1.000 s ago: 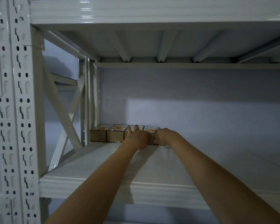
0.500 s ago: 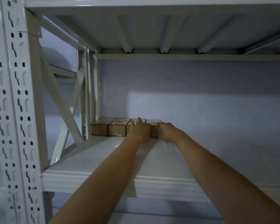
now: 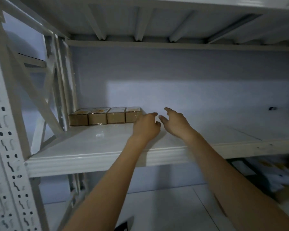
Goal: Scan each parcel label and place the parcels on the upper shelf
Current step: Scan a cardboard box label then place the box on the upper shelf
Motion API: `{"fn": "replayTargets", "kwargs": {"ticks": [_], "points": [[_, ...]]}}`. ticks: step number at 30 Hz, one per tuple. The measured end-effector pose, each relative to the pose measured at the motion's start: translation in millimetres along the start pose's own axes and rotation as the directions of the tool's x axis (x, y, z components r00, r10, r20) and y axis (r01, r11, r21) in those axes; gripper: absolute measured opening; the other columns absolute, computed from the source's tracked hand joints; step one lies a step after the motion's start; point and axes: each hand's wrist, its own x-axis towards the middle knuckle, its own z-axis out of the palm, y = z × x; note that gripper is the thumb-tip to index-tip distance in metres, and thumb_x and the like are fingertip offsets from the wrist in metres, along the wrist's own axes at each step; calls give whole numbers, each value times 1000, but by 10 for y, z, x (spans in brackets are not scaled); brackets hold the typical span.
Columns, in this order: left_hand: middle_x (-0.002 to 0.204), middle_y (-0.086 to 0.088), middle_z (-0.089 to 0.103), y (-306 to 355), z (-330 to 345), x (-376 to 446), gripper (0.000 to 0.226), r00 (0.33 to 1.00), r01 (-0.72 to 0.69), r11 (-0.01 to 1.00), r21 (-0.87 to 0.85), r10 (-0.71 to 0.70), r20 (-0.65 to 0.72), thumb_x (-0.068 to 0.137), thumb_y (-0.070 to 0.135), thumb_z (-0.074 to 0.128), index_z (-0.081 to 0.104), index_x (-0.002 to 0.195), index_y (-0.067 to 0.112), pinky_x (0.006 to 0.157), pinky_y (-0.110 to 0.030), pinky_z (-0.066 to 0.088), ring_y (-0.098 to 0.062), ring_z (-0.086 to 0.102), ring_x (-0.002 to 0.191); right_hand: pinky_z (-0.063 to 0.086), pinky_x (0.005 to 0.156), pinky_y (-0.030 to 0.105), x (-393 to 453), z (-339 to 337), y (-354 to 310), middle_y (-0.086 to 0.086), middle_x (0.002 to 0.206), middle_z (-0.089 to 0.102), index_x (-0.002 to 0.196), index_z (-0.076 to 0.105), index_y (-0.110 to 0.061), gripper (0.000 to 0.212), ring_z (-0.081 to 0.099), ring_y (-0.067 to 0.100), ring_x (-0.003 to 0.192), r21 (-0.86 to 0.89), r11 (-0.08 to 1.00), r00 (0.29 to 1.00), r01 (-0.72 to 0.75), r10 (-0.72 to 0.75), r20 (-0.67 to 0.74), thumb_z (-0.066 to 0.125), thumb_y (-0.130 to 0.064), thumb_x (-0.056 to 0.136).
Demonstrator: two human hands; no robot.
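You have four parcels [image 3: 105,116] set in a row on the upper shelf [image 3: 97,157], at the back against its left post [image 3: 63,90]. Your left hand [image 3: 145,126] and right hand [image 3: 175,122] hover just right of that row, grip loose and holding nothing. More items, blurred, lie below the shelf's right end, so scanning likely remains. White metal racking, pale wall, dim light.
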Motion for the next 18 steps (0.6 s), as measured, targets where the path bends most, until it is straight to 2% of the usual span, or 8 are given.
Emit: {"fn": "replayTargets", "kwargs": {"ticks": [3,6,8,10,13,15,18], "points": [[131,-4,63,386,178,-390,41,989,-102,983,-153,83,-123,94,22,52,56,135,19,97,-31,45,-22,58,118,44,107,37,-515,-295,316,9,141,57,148,46,-16,50,55,27,127,81,997,991,-16,26,-129,53,-35,102],[117,2,69,743,415,-726,28,953,-227,915,-334,138,-268,93,13,53,66,117,17,93,-25,47,-15,63,105,47,86,27,-1054,-515,646,-1,111,64,130,60,-17,30,61,18,99,108,993,955,-42,72,-289,56,-23,101],[104,3,71,1002,624,-921,25,939,-285,865,-413,165,-302,90,4,53,69,105,15,87,-21,49,-11,64,94,45,76,23,-1364,-622,873,0,101,63,120,63,-15,21,59,18,89,110,991,929,-82,116,-351,57,-18,100],[95,1,72,1252,874,-1072,24,936,-318,829,-459,199,-290,88,-1,53,71,98,13,78,-17,48,-11,64,85,41,66,17,-1585,-731,1140,2,98,62,114,63,-11,17,58,18,86,111,985,919,-136,167,-357,56,-14,99],[93,-1,73,1574,1304,-1180,24,954,-296,837,-460,230,-194,88,0,52,72,96,11,71,-8,40,-12,65,81,39,63,22,-1771,-888,1608,5,98,64,112,63,-9,16,59,20,86,101,971,915,-217,239,-326,54,-12,99],[94,-3,73,1748,1579,-1190,25,966,-258,865,-431,238,-101,89,1,51,72,97,11,70,-12,42,-13,65,82,42,68,23,-1827,-962,1944,9,100,68,112,64,-8,18,62,21,89,104,965,914,-241,262,-311,52,-10,98],[91,-3,73,1967,1947,-1170,25,983,-169,892,-420,184,-4,87,4,49,71,92,14,72,-27,52,-17,65,82,44,75,26,-1895,-1050,2465,11,101,69,108,66,-7,18,64,25,93,83,956,922,-281,293,-253,51,-10,98]]}}
